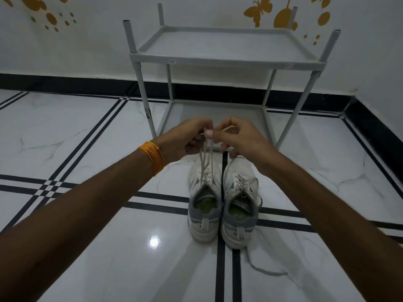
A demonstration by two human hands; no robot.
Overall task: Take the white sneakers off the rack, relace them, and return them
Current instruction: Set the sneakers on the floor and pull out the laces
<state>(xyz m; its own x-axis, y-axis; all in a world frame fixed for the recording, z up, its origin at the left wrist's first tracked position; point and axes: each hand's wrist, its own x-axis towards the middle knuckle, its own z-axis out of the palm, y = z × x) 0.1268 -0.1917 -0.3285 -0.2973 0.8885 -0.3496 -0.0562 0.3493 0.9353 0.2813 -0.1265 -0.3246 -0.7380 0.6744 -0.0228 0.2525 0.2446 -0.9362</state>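
Observation:
Two white sneakers stand side by side on the floor, heels toward me. The left sneaker (204, 205) has both ends of its lace (206, 158) pulled up taut from the eyelets. My left hand (188, 136) and my right hand (237, 137) meet above its toe, each pinching a lace end. The right sneaker (239, 205) is laced, with one loose lace end (261, 270) trailing on the floor behind it. The grey two-shelf rack (218, 61) stands just beyond the shoes, both shelves bare.
The floor is glossy white tile with black stripes. A white wall with a black skirting and yellow decals runs behind the rack (65, 46). Another wall closes the right side (381, 83). An orange thread band circles my left wrist (152, 156).

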